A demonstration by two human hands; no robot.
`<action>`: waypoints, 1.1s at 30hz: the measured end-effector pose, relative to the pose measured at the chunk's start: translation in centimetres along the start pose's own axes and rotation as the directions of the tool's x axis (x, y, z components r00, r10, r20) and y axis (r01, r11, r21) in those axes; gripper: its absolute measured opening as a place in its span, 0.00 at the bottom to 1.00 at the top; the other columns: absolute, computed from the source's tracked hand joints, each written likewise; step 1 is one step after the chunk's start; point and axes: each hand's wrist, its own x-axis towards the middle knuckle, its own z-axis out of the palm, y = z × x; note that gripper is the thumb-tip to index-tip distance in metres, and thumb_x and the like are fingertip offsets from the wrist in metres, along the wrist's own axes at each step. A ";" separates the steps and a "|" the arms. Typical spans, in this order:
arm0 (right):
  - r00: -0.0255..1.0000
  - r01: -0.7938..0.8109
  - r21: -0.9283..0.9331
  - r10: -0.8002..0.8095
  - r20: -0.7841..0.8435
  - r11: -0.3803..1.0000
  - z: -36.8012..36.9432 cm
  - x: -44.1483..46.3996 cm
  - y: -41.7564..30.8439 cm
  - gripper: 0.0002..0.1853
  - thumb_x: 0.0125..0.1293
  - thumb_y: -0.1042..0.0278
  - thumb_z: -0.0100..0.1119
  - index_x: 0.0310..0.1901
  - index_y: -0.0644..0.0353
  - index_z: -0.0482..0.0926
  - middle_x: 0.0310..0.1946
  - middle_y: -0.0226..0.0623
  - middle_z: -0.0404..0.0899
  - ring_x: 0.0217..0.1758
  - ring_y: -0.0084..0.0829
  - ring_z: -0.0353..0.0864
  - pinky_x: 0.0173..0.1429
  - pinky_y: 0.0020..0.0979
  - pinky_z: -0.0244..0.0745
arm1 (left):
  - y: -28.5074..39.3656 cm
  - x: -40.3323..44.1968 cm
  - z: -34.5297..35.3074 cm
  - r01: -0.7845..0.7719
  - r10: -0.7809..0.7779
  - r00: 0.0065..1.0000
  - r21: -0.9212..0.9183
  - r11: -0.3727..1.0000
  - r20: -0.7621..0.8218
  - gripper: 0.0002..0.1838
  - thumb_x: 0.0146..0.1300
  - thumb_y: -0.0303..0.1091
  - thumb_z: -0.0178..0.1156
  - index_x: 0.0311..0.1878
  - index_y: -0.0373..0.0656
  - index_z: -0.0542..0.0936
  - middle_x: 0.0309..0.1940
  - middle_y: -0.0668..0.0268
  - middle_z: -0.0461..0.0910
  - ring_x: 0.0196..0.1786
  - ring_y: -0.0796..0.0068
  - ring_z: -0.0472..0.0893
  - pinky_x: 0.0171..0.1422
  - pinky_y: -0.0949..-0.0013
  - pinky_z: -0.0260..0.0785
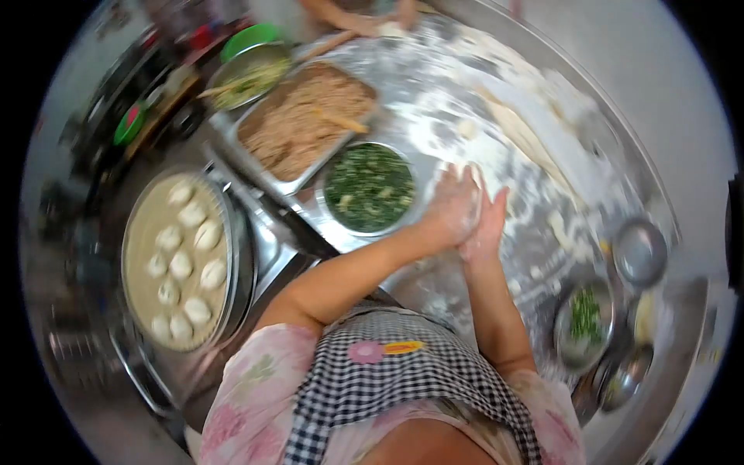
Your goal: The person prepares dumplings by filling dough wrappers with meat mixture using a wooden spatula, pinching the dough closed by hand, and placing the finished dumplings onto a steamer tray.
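Left hand [453, 208] meets right hand [488, 226], fingers [451, 177] straight, seemingly empty; greens [368, 188] beside them look soft, their bowl [414, 188] best rim-held.

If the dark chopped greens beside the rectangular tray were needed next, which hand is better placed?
Probably the left hand: it is nearer the dark chopped greens, with the right hand on its far side. The hands appear to touch, so they'd likely part first.
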 end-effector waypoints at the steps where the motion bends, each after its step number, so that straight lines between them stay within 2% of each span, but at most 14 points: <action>1: 0.996 -0.013 0.112 0.023 -0.086 0.994 -1.0 0.3 -1.3 0.38 0.70 0.36 0.28 0.69 0.61 0.53 0.68 0.43 0.57 0.69 0.42 0.59 0.72 0.41 0.54 | 0.8 -0.7 0.7 -0.104 0.110 0.993 0.120 0.987 -0.039 0.27 0.62 0.37 0.51 0.61 0.31 0.67 0.61 0.38 0.63 0.68 0.46 0.62 0.71 0.56 0.53; 2: 0.987 -0.029 0.227 0.064 -0.148 0.973 -2.3 0.3 -2.6 0.39 0.69 0.35 0.28 0.69 0.62 0.54 0.68 0.43 0.58 0.68 0.42 0.60 0.71 0.41 0.55 | 1.3 -1.3 0.8 -0.193 0.219 0.972 0.243 0.951 -0.087 0.25 0.61 0.34 0.51 0.60 0.32 0.69 0.62 0.41 0.64 0.68 0.49 0.62 0.71 0.56 0.53; 4: 0.985 0.020 0.396 -0.085 0.148 0.918 -6.6 -0.2 -4.7 0.41 0.68 0.33 0.30 0.68 0.62 0.55 0.68 0.45 0.58 0.68 0.43 0.61 0.71 0.41 0.56 | 1.8 -2.2 0.0 -0.398 0.423 0.905 -0.258 0.881 0.048 0.28 0.65 0.43 0.50 0.63 0.33 0.66 0.65 0.45 0.61 0.71 0.50 0.57 0.74 0.55 0.46; 6: 0.945 0.149 0.425 -0.255 0.204 0.893 -7.0 -1.9 -8.1 0.41 0.67 0.32 0.30 0.68 0.63 0.55 0.67 0.46 0.59 0.68 0.44 0.62 0.71 0.41 0.56 | 0.3 -2.2 1.0 -0.152 0.174 0.985 -0.529 0.835 -0.008 0.31 0.68 0.48 0.47 0.67 0.37 0.62 0.67 0.53 0.61 0.73 0.54 0.54 0.75 0.57 0.44; 8: 0.890 0.427 0.287 -0.455 0.037 0.858 -1.8 -6.0 -13.2 0.42 0.68 0.32 0.29 0.68 0.64 0.55 0.67 0.45 0.60 0.67 0.43 0.63 0.71 0.40 0.57 | 0.2 -0.5 2.1 0.157 -0.169 0.977 -0.971 0.178 0.127 0.34 0.68 0.54 0.42 0.70 0.42 0.57 0.71 0.55 0.55 0.74 0.58 0.49 0.76 0.58 0.40; 10: 0.797 0.506 0.177 -0.536 0.279 0.844 -10.2 -6.2 -12.9 0.39 0.69 0.36 0.33 0.68 0.64 0.54 0.67 0.46 0.58 0.69 0.40 0.60 0.72 0.38 0.56 | 1.6 0.5 3.1 0.318 -0.134 0.923 -0.910 -0.265 0.362 0.36 0.67 0.60 0.38 0.71 0.45 0.57 0.72 0.56 0.49 0.75 0.57 0.47 0.76 0.56 0.39; 12: 0.670 0.579 -0.811 -0.515 0.534 -0.088 -6.4 -8.2 -11.3 0.34 0.70 0.44 0.40 0.70 0.59 0.54 0.71 0.46 0.49 0.73 0.42 0.52 0.72 0.41 0.54 | 4.8 0.6 5.3 0.420 0.069 0.895 -0.780 -0.464 0.440 0.38 0.65 0.65 0.37 0.71 0.49 0.57 0.72 0.55 0.50 0.73 0.54 0.50 0.74 0.51 0.46; 13: 0.780 0.467 -0.845 -0.330 0.532 -0.259 -6.6 -9.1 -9.8 0.33 0.69 0.47 0.42 0.70 0.58 0.55 0.72 0.47 0.48 0.75 0.45 0.46 0.74 0.44 0.46 | 3.8 0.6 6.6 0.581 0.376 0.809 -0.714 -0.391 0.452 0.39 0.64 0.66 0.40 0.69 0.49 0.58 0.69 0.56 0.58 0.69 0.52 0.58 0.71 0.49 0.52; 14: 0.853 0.404 -0.796 -0.129 0.506 -0.451 -6.7 -10.1 -8.2 0.32 0.69 0.50 0.45 0.70 0.57 0.55 0.72 0.47 0.47 0.76 0.47 0.40 0.75 0.47 0.38 | 3.7 0.4 7.6 0.571 0.100 0.808 -0.729 -0.377 0.581 0.38 0.63 0.66 0.42 0.67 0.48 0.61 0.66 0.57 0.61 0.68 0.53 0.60 0.70 0.49 0.54; 15: 0.910 0.346 -0.840 -0.069 0.409 -0.418 -6.8 -10.9 -8.3 0.31 0.69 0.52 0.45 0.70 0.57 0.55 0.72 0.48 0.48 0.76 0.47 0.39 0.75 0.48 0.35 | 3.3 0.3 8.4 0.533 -0.201 0.762 -0.772 -0.346 0.616 0.37 0.62 0.66 0.43 0.65 0.47 0.63 0.64 0.58 0.64 0.66 0.54 0.63 0.69 0.49 0.56; 21: 0.824 0.177 -0.948 -0.566 -0.004 0.265 -11.1 -14.6 -9.1 0.31 0.70 0.51 0.45 0.69 0.61 0.56 0.67 0.46 0.59 0.68 0.41 0.61 0.70 0.41 0.56 | 3.0 -0.2 12.6 0.643 0.097 0.764 -0.738 -0.207 0.638 0.31 0.66 0.54 0.45 0.62 0.39 0.66 0.58 0.57 0.71 0.58 0.57 0.72 0.65 0.53 0.64; 25: 0.918 0.267 -0.192 -0.310 -0.247 0.944 -16.9 -14.4 -7.5 0.23 0.71 0.59 0.48 0.63 0.62 0.65 0.56 0.38 0.74 0.54 0.30 0.75 0.57 0.31 0.71 | 7.6 -0.4 12.1 0.819 0.115 0.561 -0.569 0.065 0.820 0.26 0.68 0.46 0.43 0.60 0.35 0.68 0.54 0.56 0.75 0.55 0.57 0.76 0.61 0.53 0.68; 26: 0.965 0.159 0.092 -0.135 -0.226 0.983 -17.3 -15.1 -7.1 0.21 0.71 0.62 0.48 0.62 0.61 0.66 0.54 0.37 0.75 0.53 0.29 0.76 0.57 0.31 0.72 | 7.4 -0.7 12.8 0.836 0.060 0.516 -0.517 0.184 0.855 0.24 0.69 0.44 0.44 0.59 0.35 0.68 0.53 0.55 0.75 0.54 0.58 0.77 0.59 0.53 0.70; 33: 0.928 0.087 -0.129 -0.127 -0.349 0.988 -18.2 -17.4 -2.1 0.15 0.68 0.63 0.53 0.53 0.61 0.72 0.43 0.33 0.78 0.42 0.28 0.78 0.46 0.31 0.75 | 3.4 -3.2 15.7 0.805 -0.118 0.449 -0.343 0.483 0.886 0.19 0.69 0.37 0.49 0.58 0.35 0.68 0.47 0.55 0.76 0.45 0.60 0.81 0.41 0.59 0.79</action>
